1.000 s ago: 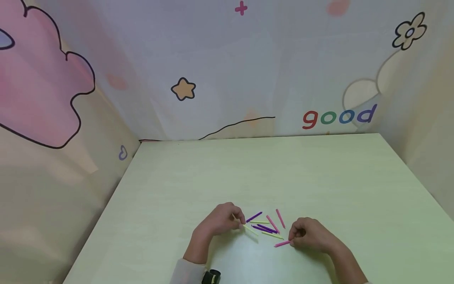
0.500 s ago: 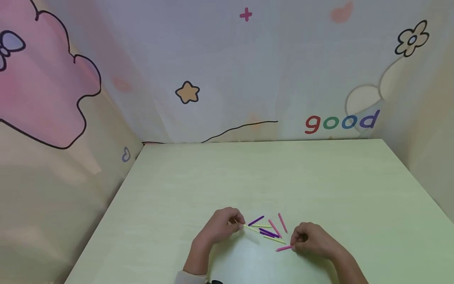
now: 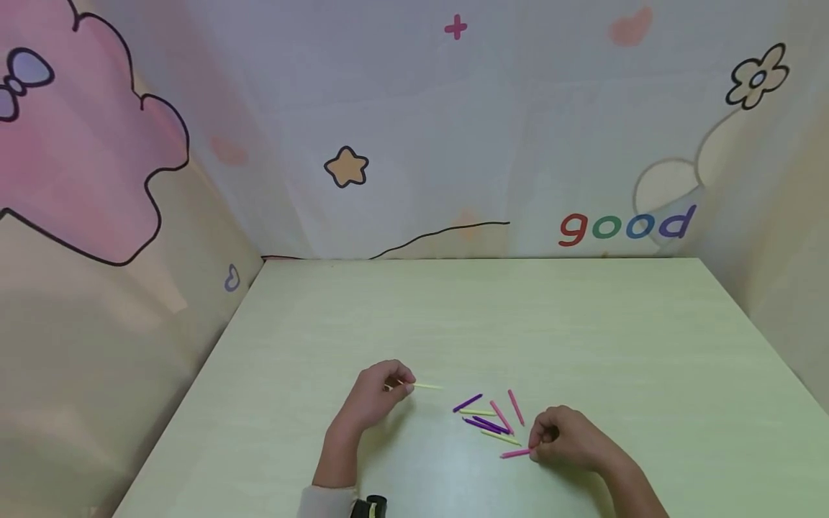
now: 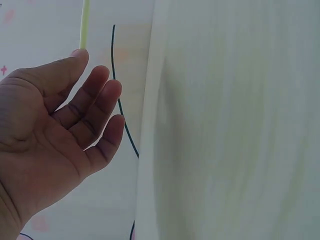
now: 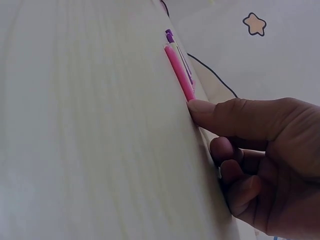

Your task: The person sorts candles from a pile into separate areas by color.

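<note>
My left hand (image 3: pixel 378 392) pinches a thin yellow stick (image 3: pixel 429 387) by one end, raised over the table to the left of the pile. In the left wrist view this yellow stick (image 4: pixel 84 25) points up from the thumb, with the other fingers loosely bent. My right hand (image 3: pixel 570 435) grips the near end of a pink stick (image 3: pixel 516 454) low at the tabletop. The right wrist view shows the thumb lying on that pink stick (image 5: pixel 180 72). Between the hands lie several loose sticks: purple (image 3: pixel 468 403), yellow (image 3: pixel 501 437) and pink (image 3: pixel 516 407), some crossing.
The pale green table (image 3: pixel 291 324) reaches back to a printed backdrop (image 3: pixel 414 129) with a star and the word "good". Cloth walls stand on both sides. A dark band (image 3: pixel 369 506) shows at the left cuff.
The left hand has drawn the yellow stick up and leftward, away from the pile. The right hand stays almost in place, still holding the pink stick.
</note>
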{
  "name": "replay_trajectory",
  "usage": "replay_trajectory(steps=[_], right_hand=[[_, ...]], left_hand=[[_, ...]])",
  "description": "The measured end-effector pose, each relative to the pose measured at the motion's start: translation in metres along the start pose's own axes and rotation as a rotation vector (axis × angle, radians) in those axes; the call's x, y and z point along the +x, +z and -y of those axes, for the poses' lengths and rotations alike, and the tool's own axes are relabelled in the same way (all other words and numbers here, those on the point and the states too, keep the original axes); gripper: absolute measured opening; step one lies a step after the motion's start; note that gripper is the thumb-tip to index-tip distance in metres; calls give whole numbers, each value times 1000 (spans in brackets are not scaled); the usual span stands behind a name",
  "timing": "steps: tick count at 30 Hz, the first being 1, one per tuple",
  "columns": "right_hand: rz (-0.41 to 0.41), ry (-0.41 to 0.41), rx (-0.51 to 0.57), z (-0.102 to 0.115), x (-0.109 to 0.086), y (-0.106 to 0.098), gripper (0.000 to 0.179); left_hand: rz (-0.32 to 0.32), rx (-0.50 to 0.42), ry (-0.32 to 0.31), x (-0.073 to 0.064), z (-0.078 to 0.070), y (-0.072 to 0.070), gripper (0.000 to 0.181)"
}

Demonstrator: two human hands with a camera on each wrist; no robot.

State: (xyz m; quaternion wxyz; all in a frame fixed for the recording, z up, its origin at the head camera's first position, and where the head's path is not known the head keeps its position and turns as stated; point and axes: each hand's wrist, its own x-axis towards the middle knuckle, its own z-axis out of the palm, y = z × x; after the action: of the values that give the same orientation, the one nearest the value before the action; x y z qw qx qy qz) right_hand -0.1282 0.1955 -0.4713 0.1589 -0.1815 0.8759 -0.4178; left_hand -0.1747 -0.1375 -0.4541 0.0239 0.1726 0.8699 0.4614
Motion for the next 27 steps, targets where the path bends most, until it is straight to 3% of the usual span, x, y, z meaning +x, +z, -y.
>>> replay_trajectory(steps=[4,14,23,27], right_hand=[[-8,2,3,2,3,1,14],[-14,10,-5,6,11,3,15],[-4,1,5,-3,5,-1,16],[10,-12,17,-4,4,3,16]], left_hand=[[-40,10,-32,3,9,-10,6],[-225,33,-152,13,21,-35,5],[-295,2,-285,16,33,-30,4],[-324,12,-322,13,38,-36,4]])
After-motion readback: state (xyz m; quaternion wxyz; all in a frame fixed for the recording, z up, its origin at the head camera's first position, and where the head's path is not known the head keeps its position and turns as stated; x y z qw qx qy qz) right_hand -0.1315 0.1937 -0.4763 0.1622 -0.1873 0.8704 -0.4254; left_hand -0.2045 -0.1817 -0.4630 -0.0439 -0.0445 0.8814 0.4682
